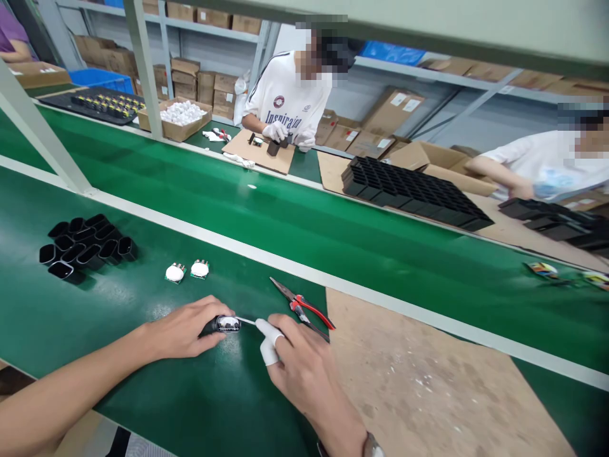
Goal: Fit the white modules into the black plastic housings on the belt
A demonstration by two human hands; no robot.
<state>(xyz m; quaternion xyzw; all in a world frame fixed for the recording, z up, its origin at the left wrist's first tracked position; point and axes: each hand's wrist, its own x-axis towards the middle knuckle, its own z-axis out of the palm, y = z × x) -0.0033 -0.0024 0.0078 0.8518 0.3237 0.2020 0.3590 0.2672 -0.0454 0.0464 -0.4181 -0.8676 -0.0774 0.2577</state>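
Note:
My left hand [197,327] is closed around a black plastic housing [209,327] lying on its side, its opening turned right. White material and part of a circuit board show inside that opening. Between the fingers of my right hand [297,355], white covers on two fingertips, is a thin pale stick [246,320] whose tip meets the rim of the housing. Its exact kind is too small to tell. Behind my hands lie two small circuit boards [175,273] topped with white pads. Red-handled needle-nose pliers [299,304] rest just beyond my right hand.
Several empty black housings [88,247] stand grouped at left. A brown board [428,374] covers the bench at right. Beyond a white rail [214,238] runs the green belt [285,209]. Across it, a gloved person [290,95] handles black parts near rows of black housings [409,190].

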